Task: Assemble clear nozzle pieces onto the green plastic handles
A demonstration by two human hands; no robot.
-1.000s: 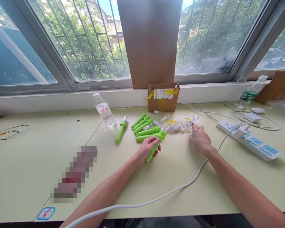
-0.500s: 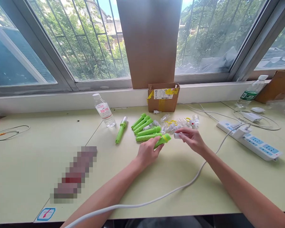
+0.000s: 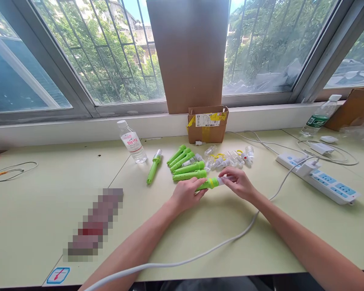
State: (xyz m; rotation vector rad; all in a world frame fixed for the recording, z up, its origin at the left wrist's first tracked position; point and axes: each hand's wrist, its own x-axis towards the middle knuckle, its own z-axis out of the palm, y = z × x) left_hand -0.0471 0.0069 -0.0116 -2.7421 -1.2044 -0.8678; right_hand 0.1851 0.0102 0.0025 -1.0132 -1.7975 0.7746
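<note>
My left hand (image 3: 186, 194) is closed round a green plastic tube (image 3: 208, 184) with a yellow ring near its threaded end. In the fingers of my right hand (image 3: 237, 184) is a small white plastic piece (image 3: 221, 181), which meets the tube's threaded end. How deep it sits I cannot tell. Behind my left hand lie several more green tubes (image 3: 189, 175). Beyond my right hand is a cluster of clear plastic caps (image 3: 230, 158) with white and yellow parts. One green tube with a clear cap (image 3: 154, 167) lies apart to the left.
A water bottle (image 3: 132, 143) stands back left, beside a cardboard box (image 3: 208, 126) at the wall. To the right are a power strip (image 3: 324, 180) and another bottle (image 3: 318, 117). A white cable (image 3: 197, 258) crosses in front of my forearms. A pixelated patch (image 3: 95, 222) covers something at left.
My right hand has moved left and slightly down, bringing the white piece against the green tube's end. My left hand has lowered a little and the tube lies flatter.
</note>
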